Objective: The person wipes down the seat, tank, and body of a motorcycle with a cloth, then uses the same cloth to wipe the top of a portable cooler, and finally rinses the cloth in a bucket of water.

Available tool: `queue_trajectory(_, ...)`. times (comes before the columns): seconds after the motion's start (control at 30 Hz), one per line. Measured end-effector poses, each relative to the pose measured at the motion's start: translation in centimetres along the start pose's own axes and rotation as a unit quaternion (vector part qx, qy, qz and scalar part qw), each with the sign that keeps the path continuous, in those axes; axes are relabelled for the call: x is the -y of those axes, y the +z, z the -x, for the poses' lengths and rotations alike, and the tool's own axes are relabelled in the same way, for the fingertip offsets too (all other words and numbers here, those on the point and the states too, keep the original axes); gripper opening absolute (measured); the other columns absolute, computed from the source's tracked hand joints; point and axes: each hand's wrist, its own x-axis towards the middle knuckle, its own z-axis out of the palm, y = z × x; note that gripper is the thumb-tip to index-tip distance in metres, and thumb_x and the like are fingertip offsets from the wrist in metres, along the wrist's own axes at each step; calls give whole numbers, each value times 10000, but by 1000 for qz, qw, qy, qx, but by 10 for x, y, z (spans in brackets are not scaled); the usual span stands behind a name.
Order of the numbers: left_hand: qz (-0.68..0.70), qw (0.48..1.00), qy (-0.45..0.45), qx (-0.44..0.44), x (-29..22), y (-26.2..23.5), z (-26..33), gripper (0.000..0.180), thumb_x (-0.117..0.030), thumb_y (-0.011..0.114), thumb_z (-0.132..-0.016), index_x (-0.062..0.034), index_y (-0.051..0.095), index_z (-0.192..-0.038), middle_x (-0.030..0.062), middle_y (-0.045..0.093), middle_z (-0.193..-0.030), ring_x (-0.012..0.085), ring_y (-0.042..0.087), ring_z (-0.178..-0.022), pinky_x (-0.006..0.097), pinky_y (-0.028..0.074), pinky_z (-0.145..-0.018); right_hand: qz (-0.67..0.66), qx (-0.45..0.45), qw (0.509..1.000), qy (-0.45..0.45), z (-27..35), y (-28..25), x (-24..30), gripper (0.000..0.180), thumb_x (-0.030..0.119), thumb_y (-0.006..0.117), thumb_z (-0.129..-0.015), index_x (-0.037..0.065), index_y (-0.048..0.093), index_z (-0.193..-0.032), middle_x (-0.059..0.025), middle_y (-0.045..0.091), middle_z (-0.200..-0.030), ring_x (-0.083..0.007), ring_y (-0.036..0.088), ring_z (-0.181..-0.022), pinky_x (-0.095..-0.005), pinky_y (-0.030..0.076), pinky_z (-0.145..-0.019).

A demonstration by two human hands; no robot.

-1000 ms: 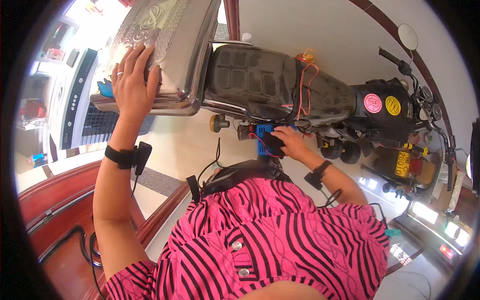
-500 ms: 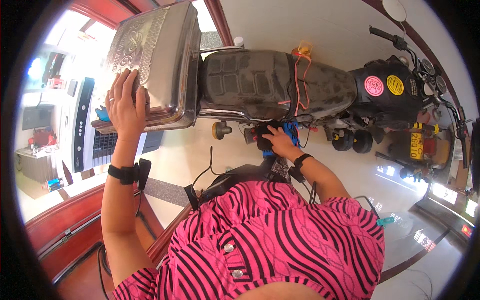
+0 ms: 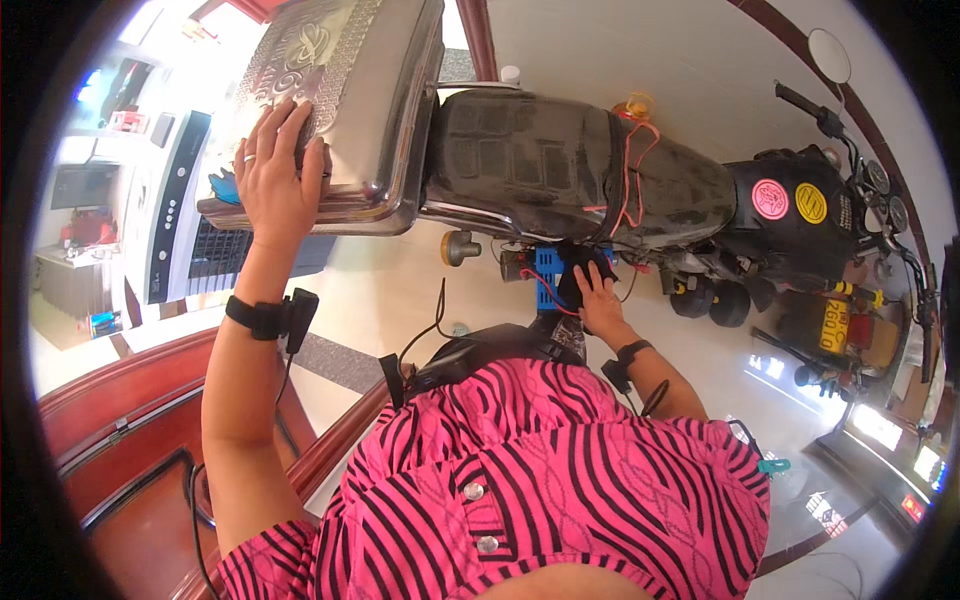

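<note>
Embossed metal box (image 3: 340, 90) under flat, spread left hand (image 3: 275, 175); right hand (image 3: 597, 298) fingers curled on black part (image 3: 580, 275) below motorcycle seat (image 3: 560, 160).

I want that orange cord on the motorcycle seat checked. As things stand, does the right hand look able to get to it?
Probably yes. The right hand rests low on the bike's side by the blue part, just below the seat, and the orange cord runs over the seat right above it, with nothing between them.

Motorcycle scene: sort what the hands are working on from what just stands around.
In hand:
left hand flat on metal box
right hand at blue part under seat

Standing around:
mirror
yellow plate
cooler
</note>
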Motion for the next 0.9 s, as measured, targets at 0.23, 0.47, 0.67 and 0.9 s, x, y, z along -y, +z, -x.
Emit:
queue_trajectory(0.23, 0, 1000, 2, 8, 0, -4, -3, 374, -261, 457, -906, -132, 548, -1245, 82, 516, -1301, 257, 456, -1228, 405, 260, -1059, -57, -43, 997, 11, -17, -2, -1, 722, 18, 658, -673, 182, 403, -1329, -154, 357, -1329, -402, 451, -1072, -452, 487, -847)
queue_trajectory(0.47, 7, 1000, 11, 23, 6, 0, -1, 382, -268, 445, -914, -131, 540, -1258, 87, 507, -1313, 272, 425, -1263, 411, 258, -1055, -53, -46, 992, -106, -32, -3, 11, 566, 39, 677, -646, 142, 557, -1189, -133, 434, -1303, -362, 468, -1091, -417, 491, -851)
queue_trajectory(0.67, 15, 1000, 22, 9, 4, -1, -2, 360, -255, 476, -899, -119, 560, -1222, 102, 528, -1284, 290, 449, -1240, 430, 265, -1051, 14, -13, 994, -105, -44, -8, 14, 532, 30, 612, -694, 136, 568, -1213, -126, 451, -1330, -343, 465, -1103, -396, 502, -823)
queue_trajectory(0.9, 16, 1000, 3, 8, 2, -2, -1, 364, -270, 499, -891, -120, 564, -1217, 95, 535, -1272, 285, 459, -1228, 430, 281, -1041, -45, -17, 995, -85, -3, -13, 9, 499, 111, 697, -672, 113, 556, -1150, -85, 500, -1200, -330, 474, -1092, -397, 475, -877)
